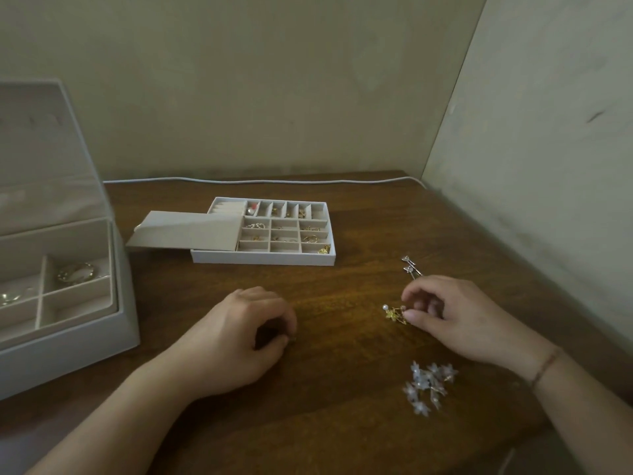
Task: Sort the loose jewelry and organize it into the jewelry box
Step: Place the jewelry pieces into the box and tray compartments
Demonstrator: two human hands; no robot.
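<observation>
My right hand [455, 317] pinches a gold flower piece with a pearl [394, 313] just above the wooden table. My left hand [239, 334] rests on the table with its fingers curled; whether it holds anything is hidden. A pair of silver hairpins [411, 267] lies behind my right hand. A cluster of white-blue flower ornaments [428, 385] lies near the front right. The grey divided tray [263, 258] sits mid-table with small gold pieces in several compartments. The open jewelry box [126, 323] stands at the left with a bracelet [76, 271] inside.
A flat grey lid [185, 229] lies half over the tray's left side. A white cable [260, 181] runs along the table's back edge. Walls close the back and the right side.
</observation>
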